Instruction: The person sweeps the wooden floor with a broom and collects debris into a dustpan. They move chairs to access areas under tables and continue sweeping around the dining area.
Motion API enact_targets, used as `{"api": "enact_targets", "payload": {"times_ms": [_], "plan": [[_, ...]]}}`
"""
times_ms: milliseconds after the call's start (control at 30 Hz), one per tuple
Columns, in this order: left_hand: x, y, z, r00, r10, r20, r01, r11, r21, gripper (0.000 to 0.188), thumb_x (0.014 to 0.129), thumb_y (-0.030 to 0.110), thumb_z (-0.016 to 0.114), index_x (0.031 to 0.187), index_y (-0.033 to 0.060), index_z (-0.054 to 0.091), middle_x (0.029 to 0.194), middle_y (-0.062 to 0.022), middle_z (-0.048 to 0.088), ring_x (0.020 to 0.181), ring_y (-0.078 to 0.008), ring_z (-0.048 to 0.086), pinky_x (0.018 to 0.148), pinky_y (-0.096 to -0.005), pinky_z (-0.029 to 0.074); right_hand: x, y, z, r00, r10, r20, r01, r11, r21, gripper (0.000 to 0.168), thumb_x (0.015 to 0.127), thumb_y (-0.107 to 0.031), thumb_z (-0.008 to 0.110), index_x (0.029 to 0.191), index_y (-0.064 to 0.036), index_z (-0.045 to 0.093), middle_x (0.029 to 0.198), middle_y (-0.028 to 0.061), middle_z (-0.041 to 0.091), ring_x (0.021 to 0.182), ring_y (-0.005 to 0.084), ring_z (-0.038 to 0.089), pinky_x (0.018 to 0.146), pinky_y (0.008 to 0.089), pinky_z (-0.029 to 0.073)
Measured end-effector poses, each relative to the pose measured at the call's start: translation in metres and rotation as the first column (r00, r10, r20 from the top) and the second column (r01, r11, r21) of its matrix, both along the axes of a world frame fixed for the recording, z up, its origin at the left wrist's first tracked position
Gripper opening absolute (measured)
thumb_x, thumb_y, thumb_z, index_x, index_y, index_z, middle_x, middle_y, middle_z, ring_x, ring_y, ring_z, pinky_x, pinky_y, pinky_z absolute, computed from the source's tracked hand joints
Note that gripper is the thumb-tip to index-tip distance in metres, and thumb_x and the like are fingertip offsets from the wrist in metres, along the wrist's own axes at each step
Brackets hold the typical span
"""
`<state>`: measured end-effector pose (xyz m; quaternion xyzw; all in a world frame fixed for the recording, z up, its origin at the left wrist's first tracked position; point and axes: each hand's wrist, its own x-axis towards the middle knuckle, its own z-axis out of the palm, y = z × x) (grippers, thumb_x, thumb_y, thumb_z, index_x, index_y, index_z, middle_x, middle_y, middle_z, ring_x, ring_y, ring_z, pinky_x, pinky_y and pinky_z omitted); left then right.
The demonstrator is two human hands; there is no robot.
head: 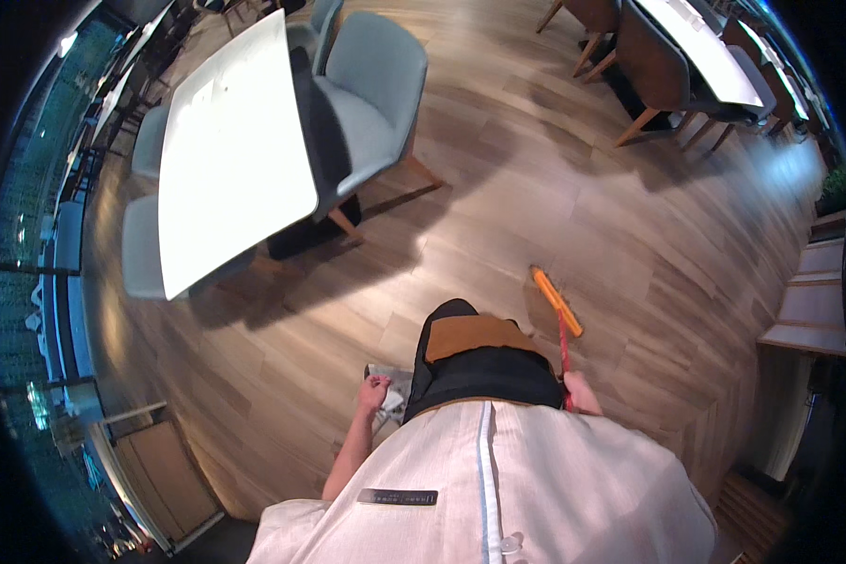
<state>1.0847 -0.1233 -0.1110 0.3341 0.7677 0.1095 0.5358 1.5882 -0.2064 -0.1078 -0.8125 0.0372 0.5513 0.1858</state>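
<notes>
My right hand (580, 393) grips the red handle (563, 345) of a broom beside my right hip. The broom's orange head (555, 299) with dark bristles is on the wood floor ahead and to the right. At my left side, my left hand (372, 395) is closed with curled fingers directly over a dustpan (398, 374). The handle in that fist is mostly hidden. White crumpled scraps (393, 403) show in the pan. A black apron with a brown panel (483, 337) hangs in front of me and covers part of the pan.
A white table (236, 155) stands ahead on the left, with grey chairs (374, 92) around it. More chairs (652, 63) and a white table (708, 49) are at the far right. A wooden cabinet (162, 472) is at the lower left, and a shelf unit (811, 296) at the right.
</notes>
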Motion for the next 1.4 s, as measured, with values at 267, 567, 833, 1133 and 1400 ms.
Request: {"api": "enact_targets", "payload": {"times_ms": [267, 567, 833, 1133, 1400], "plan": [[0.009, 0.255, 0.088, 0.885, -0.455, -0.104, 0.453, 0.891, -0.039, 0.029, 0.076, 0.028, 0.063, 0.091, 0.0036, 0.063, 0.085, -0.0126, 0.066, 0.083, -0.0216, 0.063, 0.074, -0.0322, 0.048, 0.007, 0.037, 0.070, 0.972, -0.062, -0.228, 0.107, 0.976, 0.188, 0.020, 0.082, -0.026, 0.055, 0.081, -0.006, 0.055, 0.058, 0.0046, 0.048, 0.051, 0.0166, 0.048, 0.042, 0.0307, 0.035], [0.247, 0.581, 0.215, 0.722, -0.425, -0.545, 0.684, 0.324, 0.653, 0.023, 0.077, 0.017, 0.059, 0.094, 0.0021, 0.056, 0.099, -0.0192, 0.055, 0.096, -0.0343, 0.051, 0.081, -0.0404, 0.043, 0.027, 0.122, 0.150, 0.818, -0.456, -0.351, 0.428, 0.890, -0.159, 0.020, 0.084, -0.027, 0.054, 0.075, -0.011, 0.047, 0.051, 0.0030, 0.042, 0.042, 0.0156, 0.042, 0.036, 0.0282, 0.031], [0.412, 0.790, 0.203, -0.316, -0.598, -0.737, 0.941, -0.097, -0.324, 0.043, 0.078, 0.049, 0.052, 0.103, 0.0164, 0.064, 0.106, 0.0006, 0.059, 0.111, -0.0207, 0.043, 0.093, -0.0698, 0.016, 0.124, 0.272, 0.165, 0.757, -0.539, -0.370, 0.490, 0.842, -0.225, 0.023, 0.085, -0.028, 0.054, 0.071, -0.013, 0.043, 0.046, 0.0023, 0.040, 0.035, 0.0152, 0.039, 0.033, 0.0262, 0.029], [0.442, 0.804, 0.067, -0.528, -0.475, -0.704, 0.842, -0.188, -0.506, 0.030, 0.078, 0.039, 0.054, 0.084, 0.0129, 0.069, 0.084, -0.0005, 0.062, 0.106, -0.0173, 0.043, 0.092, -0.0668, 0.025, 0.237, 0.350, 0.033, 0.742, -0.560, -0.368, 0.550, 0.823, -0.141, 0.014, 0.088, -0.024, 0.052, 0.081, -0.017, 0.043, 0.052, -0.0039, 0.036, 0.037, 0.0062, 0.034, 0.032, 0.0193, 0.028], [0.470, 0.687, 0.067, -0.544, -0.634, -0.550, 0.784, -0.152, -0.602, 0.016, 0.074, 0.023, 0.060, 0.082, 0.0114, 0.067, 0.085, -0.0010, 0.061, 0.106, -0.0189, 0.043, 0.095, -0.0675, 0.021, 0.349, 0.337, 0.008, 0.794, -0.545, -0.268, 0.568, 0.823, 0.009, 0.011, 0.087, -0.019, 0.056, 0.088, -0.015, 0.045, 0.055, -0.0029, 0.039, 0.039, 0.0054, 0.035, 0.035, 0.0188, 0.030]]}}
